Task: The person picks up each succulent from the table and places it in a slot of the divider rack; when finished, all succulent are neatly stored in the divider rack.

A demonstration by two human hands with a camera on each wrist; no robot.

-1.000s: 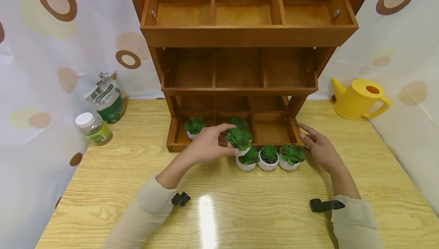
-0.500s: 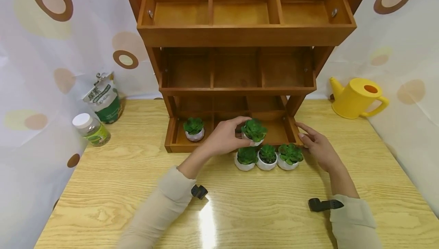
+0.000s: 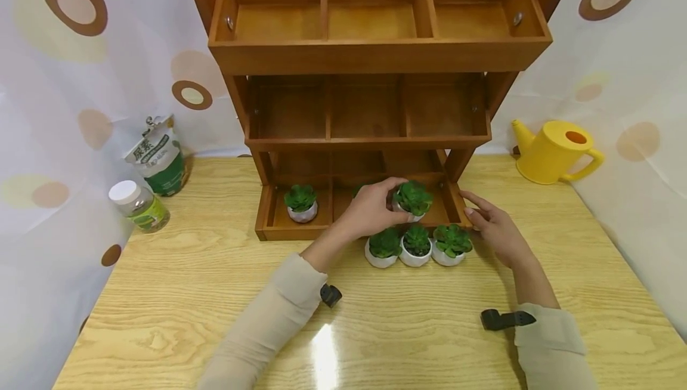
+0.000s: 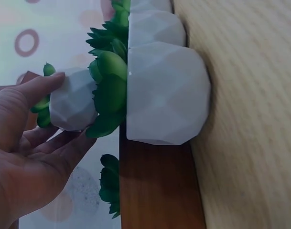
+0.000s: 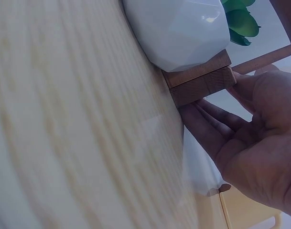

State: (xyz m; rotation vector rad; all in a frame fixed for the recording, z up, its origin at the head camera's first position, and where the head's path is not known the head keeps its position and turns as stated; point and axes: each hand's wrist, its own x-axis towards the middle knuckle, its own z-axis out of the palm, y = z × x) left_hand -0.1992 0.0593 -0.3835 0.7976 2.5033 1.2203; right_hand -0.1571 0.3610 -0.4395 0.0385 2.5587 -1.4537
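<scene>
pinching a potted succulent [image 3: 413,198] in the left hand [image 3: 369,210], with thumb and fingers curved round the white faceted pot [image 4: 73,102], over the lowest right compartment [image 3: 442,206] of the wooden rack [image 3: 378,59]. probably light and stiff, perhaps slick and chippable; best taken by the pot's walls, below the green leaves [image 3: 414,192]. gripping the rack's front corner with the right hand [image 3: 498,230]. just on the near side of the left hand, three similar pots [image 3: 415,248] on the wood-grained counter [image 3: 429,318].
</scene>
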